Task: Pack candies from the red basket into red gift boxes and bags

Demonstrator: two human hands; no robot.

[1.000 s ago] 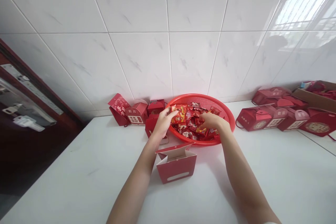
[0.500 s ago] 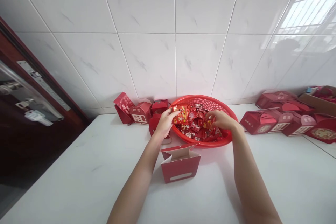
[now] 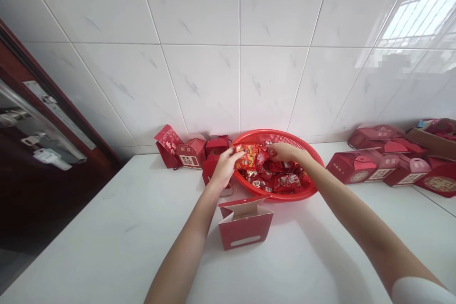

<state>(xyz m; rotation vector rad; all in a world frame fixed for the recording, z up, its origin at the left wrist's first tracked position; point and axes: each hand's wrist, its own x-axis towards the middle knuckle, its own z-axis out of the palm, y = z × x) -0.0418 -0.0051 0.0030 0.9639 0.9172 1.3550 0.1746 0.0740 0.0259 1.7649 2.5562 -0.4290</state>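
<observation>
My left hand (image 3: 225,165) is closed on a red and gold candy packet (image 3: 248,156) over the left side of a red plastic basket (image 3: 295,196). Red wrapped sweets (image 3: 287,181) fill the basket. At its back part my right hand (image 3: 285,152) reaches in among the sweets, fingers closed; what they hold, if anything, is hidden. In front of the basket stands a red paper box (image 3: 245,231) with its top open.
Red gift boxes (image 3: 192,152) stand left of the basket by the tiled wall. More red boxes (image 3: 351,166) and a cardboard carton (image 3: 432,140) are at the right. A door with keys (image 3: 52,157) is at the far left.
My right hand has moved left and back within the basket, toward my left hand. The left hand stays in place with its packet.
</observation>
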